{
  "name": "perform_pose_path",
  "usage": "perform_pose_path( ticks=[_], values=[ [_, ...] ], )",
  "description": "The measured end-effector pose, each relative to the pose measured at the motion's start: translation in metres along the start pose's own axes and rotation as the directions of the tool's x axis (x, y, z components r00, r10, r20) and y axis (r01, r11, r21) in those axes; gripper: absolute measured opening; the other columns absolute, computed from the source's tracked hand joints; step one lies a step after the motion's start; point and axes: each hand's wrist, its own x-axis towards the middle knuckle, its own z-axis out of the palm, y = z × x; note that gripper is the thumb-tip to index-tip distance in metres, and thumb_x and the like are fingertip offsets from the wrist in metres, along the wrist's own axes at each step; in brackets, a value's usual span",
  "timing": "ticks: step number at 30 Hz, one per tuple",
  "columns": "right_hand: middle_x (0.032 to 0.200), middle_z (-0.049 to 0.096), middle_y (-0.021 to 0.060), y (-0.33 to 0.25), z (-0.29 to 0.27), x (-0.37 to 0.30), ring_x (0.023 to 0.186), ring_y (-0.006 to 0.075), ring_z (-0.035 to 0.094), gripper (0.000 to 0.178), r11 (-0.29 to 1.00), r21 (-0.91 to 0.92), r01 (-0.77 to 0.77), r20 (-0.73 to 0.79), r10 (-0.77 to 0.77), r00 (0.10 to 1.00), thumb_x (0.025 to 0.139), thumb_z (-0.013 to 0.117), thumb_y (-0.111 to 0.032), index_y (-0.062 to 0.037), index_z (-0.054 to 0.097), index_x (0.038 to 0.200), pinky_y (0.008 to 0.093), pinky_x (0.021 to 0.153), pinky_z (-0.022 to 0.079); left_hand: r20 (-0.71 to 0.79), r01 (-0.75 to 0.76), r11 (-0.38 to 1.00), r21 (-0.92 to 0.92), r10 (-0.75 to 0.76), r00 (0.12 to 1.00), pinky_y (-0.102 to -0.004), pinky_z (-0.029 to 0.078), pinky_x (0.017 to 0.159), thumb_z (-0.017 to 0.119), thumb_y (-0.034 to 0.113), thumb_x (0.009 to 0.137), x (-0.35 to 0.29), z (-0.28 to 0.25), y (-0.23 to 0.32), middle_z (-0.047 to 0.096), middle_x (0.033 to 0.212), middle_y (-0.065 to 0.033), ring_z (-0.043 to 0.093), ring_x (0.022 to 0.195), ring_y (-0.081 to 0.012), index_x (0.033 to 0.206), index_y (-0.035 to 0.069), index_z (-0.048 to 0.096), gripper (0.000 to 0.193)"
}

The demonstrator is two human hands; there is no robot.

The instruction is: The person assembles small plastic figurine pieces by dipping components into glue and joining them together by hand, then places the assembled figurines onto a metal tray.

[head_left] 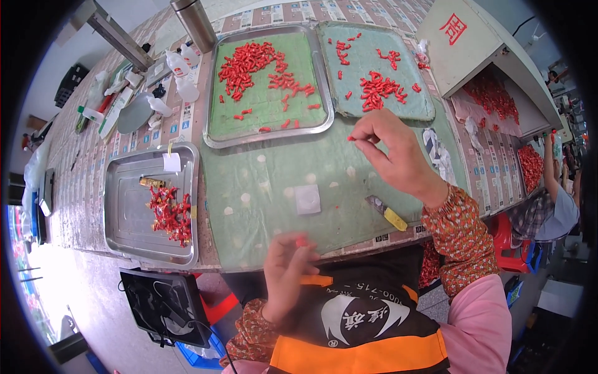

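Note:
My left hand (288,268), low and in front of my apron, is closed with a small red piece (301,241) at its fingertips. Over the green cloth (249,181), my right hand (398,153) pinches another small red part (352,138) between thumb and finger. A white square (307,199) lies on the cloth between the hands. To its right rests a slim yellow-and-grey tool (387,213). Beyond my hands, many small red pieces (246,65) lie in a green-lined metal tray (268,141). More red pieces (377,90) lie on a blue-green tray (411,116).
At the left, a smaller metal tray (134,249) holds red-and-gold pieces (171,215). White bottles (177,64) and a steel flask (194,25) stand behind it. A white cabinet (461,43) with red pieces inside occupies the right. Another person's arm (549,165) shows at far right.

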Motion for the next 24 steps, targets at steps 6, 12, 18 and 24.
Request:
perform_pose_path(
  ticks=[6, 12, 18, 24],
  values=[
    [0.087, 0.060, 0.0088, -0.043, 0.009, -0.039, 0.080, 0.0283, 0.057, 0.023, 0.997, 0.060, 0.043, 0.084, -0.048, 0.995, 0.076, 0.068, 0.008, -0.0046, 0.055, 0.091, 0.0375, 0.072, 0.044, 0.024, 0.074, 0.991, -0.115, -0.072, 0.997, -0.0238, 0.058, 0.063, 0.055, 0.007, 0.099, 0.000, 0.008, 0.004, 0.062, 0.103, -0.0091, 0.066, 0.082, -0.0137, 0.123, 0.001, 0.051, 0.025],
    [0.089, 0.061, 0.0072, -0.068, 0.029, -0.072, 0.080, 0.0273, 0.058, 0.026, 0.980, 0.198, -0.012, 0.131, -0.014, 0.991, 0.076, 0.069, 0.009, -0.0068, 0.056, 0.091, 0.0369, 0.072, 0.044, 0.104, 0.038, 0.980, -0.196, -0.018, 0.994, -0.0245, 0.057, 0.065, 0.058, 0.005, 0.098, 0.001, 0.015, 0.007, 0.059, 0.101, -0.0056, 0.063, 0.081, -0.0122, 0.122, 0.005, 0.050, 0.026],
    [0.091, 0.063, 0.0075, -0.077, 0.044, -0.088, 0.079, 0.0256, 0.059, 0.024, 0.963, 0.265, -0.053, 0.142, 0.015, 0.990, 0.077, 0.070, 0.009, -0.0068, 0.059, 0.093, 0.0357, 0.071, 0.045, 0.096, -0.003, 0.994, -0.105, 0.013, 0.995, -0.0216, 0.054, 0.067, 0.059, 0.006, 0.098, -0.002, 0.018, 0.007, 0.058, 0.099, -0.0016, 0.059, 0.082, -0.0077, 0.120, 0.005, 0.052, 0.024],
    [0.090, 0.061, 0.0068, -0.082, 0.051, -0.097, 0.078, 0.0261, 0.058, 0.024, 0.942, 0.315, -0.113, 0.133, 0.074, 0.988, 0.076, 0.070, 0.008, -0.0063, 0.058, 0.092, 0.0354, 0.071, 0.045, 0.105, -0.027, 1.000, -0.015, 0.028, 0.994, -0.0186, 0.049, 0.067, 0.060, 0.006, 0.097, -0.005, 0.017, 0.000, 0.058, 0.101, 0.0018, 0.056, 0.083, -0.0034, 0.117, 0.004, 0.054, 0.020]
  ],
)
